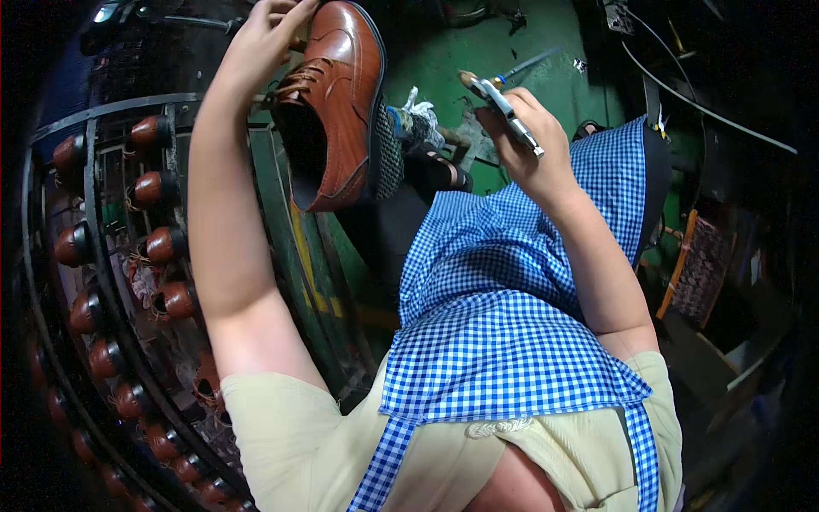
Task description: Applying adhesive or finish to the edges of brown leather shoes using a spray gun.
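We see the left hand (269, 38) near the upper edge, its fingers bent at the toe end of a brown leather shoe (350, 119); it grips the shoe there, although a part of the fingers is hidden from us; the shoe is held up in the air, left of the middle, with the toe toward the top, the heel toward us and the dark opening turned to the left; we notice brown laces (300, 78) on its upper and a dark, rough-textured sole (388, 162) along its right side; the right hand (533, 141) is closed around a silvery metal tool (516, 124), whose brownish tip points up and to the left; the tool and the shoe stand apart from each other; we see also a blue-and-white checked apron (512, 358), worn over a pale yellow shirt (290, 427); farther down, below the hands, there are a green floor (461, 60) and a foot in a black sandal (461, 177); at the left, a metal rack (91, 162) carries many other brown shoes (175, 300) in rows; at the right, we observe a pale cable (708, 112) that runs across a dark area.
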`<state>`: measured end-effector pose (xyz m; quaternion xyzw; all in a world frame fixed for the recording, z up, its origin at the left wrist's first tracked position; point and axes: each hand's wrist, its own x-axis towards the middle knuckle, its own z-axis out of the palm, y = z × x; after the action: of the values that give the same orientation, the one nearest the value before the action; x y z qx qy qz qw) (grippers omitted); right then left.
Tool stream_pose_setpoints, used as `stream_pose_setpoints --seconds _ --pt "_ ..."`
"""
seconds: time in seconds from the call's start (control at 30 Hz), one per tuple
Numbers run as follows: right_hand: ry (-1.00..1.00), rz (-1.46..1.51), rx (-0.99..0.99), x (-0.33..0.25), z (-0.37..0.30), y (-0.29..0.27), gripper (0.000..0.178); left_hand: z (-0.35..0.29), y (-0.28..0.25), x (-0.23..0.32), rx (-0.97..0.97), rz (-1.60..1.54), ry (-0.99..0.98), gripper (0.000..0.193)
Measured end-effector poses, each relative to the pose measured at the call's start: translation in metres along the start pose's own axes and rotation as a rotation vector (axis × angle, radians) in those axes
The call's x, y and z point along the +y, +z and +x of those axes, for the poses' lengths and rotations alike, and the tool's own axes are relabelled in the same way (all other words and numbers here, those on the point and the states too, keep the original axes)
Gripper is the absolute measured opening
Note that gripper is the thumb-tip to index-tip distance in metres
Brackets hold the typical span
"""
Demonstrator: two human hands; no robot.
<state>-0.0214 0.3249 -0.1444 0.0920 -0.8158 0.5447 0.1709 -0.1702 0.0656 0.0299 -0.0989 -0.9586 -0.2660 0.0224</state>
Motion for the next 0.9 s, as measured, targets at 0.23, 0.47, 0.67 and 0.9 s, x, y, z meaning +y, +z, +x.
stream_pose_setpoints --seconds 0.23,0.47,0.67,0.9 --pt "0.222 0.249 -0.186 0.035 -0.010 0.013 0.020 -0.173 -0.013 0.012 0.070 0.109 0.308 0.020" --pt "0.305 0.478 -0.295 0.030 0.008 0.040 0.025 -0.193 0.011 0.027 -0.003 0.494 0.397 0.025" --pt "0.468 0.662 -0.298 0.001 0.010 0.056 0.024 -0.204 -0.002 0.025 0.059 0.218 0.406 0.030" --pt "0.388 0.623 -0.279 0.014 0.010 0.071 0.033 -0.332 -0.052 0.032 0.227 -0.045 0.284 0.035"
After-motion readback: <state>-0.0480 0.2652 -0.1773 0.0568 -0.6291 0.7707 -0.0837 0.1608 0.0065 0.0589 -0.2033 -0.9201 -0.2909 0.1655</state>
